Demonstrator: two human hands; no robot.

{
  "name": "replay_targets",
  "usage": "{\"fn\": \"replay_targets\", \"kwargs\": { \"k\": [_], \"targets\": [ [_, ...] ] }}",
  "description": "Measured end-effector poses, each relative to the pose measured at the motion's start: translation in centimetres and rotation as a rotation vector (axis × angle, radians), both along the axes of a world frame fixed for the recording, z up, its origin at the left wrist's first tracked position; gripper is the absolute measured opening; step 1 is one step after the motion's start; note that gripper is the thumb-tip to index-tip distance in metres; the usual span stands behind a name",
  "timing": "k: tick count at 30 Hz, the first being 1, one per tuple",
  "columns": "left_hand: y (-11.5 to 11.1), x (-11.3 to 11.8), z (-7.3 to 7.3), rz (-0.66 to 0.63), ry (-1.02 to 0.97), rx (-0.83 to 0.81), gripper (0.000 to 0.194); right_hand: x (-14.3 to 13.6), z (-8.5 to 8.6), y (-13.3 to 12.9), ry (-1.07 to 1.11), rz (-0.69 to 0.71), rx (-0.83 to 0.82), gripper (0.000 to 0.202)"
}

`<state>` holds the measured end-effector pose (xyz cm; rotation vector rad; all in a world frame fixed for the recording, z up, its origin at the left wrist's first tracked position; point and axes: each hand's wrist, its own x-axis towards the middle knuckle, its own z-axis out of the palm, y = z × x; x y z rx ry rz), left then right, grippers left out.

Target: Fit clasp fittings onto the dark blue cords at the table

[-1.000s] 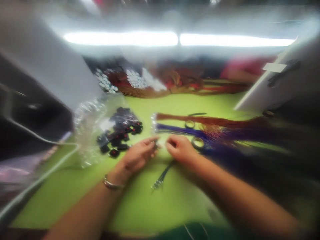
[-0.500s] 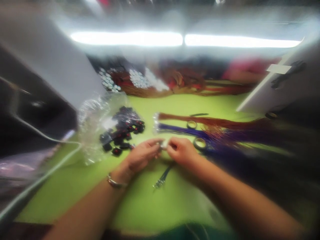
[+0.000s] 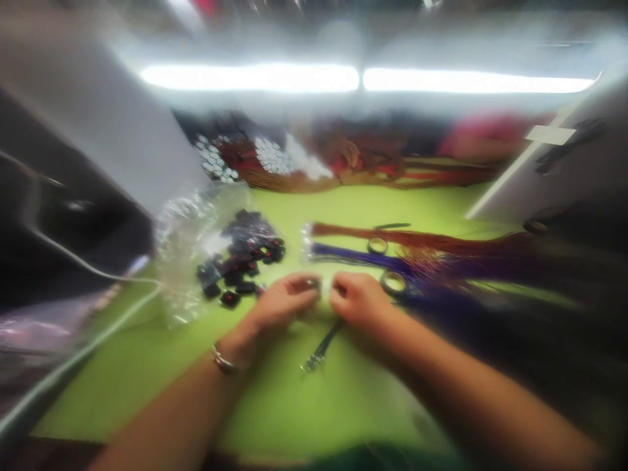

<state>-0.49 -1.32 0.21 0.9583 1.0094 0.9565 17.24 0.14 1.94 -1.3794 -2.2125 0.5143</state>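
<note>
Above the green tabletop my left hand [image 3: 287,297] is closed in a pinch, a small dark piece at its fingertips too blurred to name. Just to its right is my right hand [image 3: 360,297], thumb and fingers pressed together; what they hold is hidden. A narrow gap separates the two hands. From beneath the right hand a short bunch of dark wires [image 3: 328,340] with shiny metal ends lies on the table. Beside the left hand is a pile of black plastic connectors [image 3: 238,268] with red parts.
A clear plastic bag [image 3: 179,261] lies around the connectors. Brown wires [image 3: 353,231] and purple wires [image 3: 348,254] stretch rightward behind the hands, with black tape rolls [image 3: 394,282] by them. More wire bundles [image 3: 275,182] lie at the back. A pale cable [image 3: 93,347] crosses on the left.
My hands have moved slightly apart, and the pale piece seen between the fingertips no longer shows clearly. The bunch of wires and the connectors lie as before.
</note>
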Motion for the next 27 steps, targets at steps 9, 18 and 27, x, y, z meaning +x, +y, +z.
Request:
{"fn": "replay_targets", "kwargs": {
  "k": [9,18,27],
  "targets": [
    [-0.2,0.7,0.1,0.056,-0.074,-0.042,0.038,-0.3,-1.2,0.3,0.312,0.064,-0.130,0.012],
    [0.0,0.7,-0.8,0.005,0.007,0.083,0.033,-0.5,-1.7,0.2,0.215,0.043,-0.106,0.014],
    [0.2,-0.2,-1.3,-0.172,0.197,0.083,0.033,0.4,-0.5,1.2,0.041,0.107,-0.118,0.012]
  ]
}}
